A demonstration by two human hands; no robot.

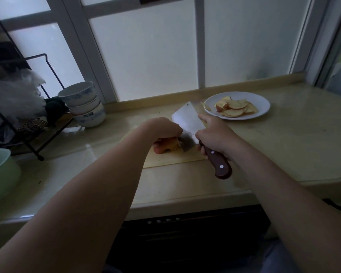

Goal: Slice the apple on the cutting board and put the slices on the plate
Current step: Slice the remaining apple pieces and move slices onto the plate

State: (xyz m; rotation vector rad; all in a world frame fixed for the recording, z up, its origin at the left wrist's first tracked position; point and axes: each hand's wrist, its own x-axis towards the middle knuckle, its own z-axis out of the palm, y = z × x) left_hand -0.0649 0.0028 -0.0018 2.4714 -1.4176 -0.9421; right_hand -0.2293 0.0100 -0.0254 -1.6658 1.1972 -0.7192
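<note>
A piece of red-skinned apple lies on the pale cutting board in the middle of the counter. My left hand curls over the apple from above and holds it down. My right hand grips the brown wooden handle of a cleaver, with the index finger stretched along the blade's spine. The blade stands against the apple's right side. A white plate at the back right holds several apple slices.
A stack of white bowls stands at the back left beside a black wire rack. A green pot sits at the left edge. The counter's front edge runs below the board, and a window backs the counter.
</note>
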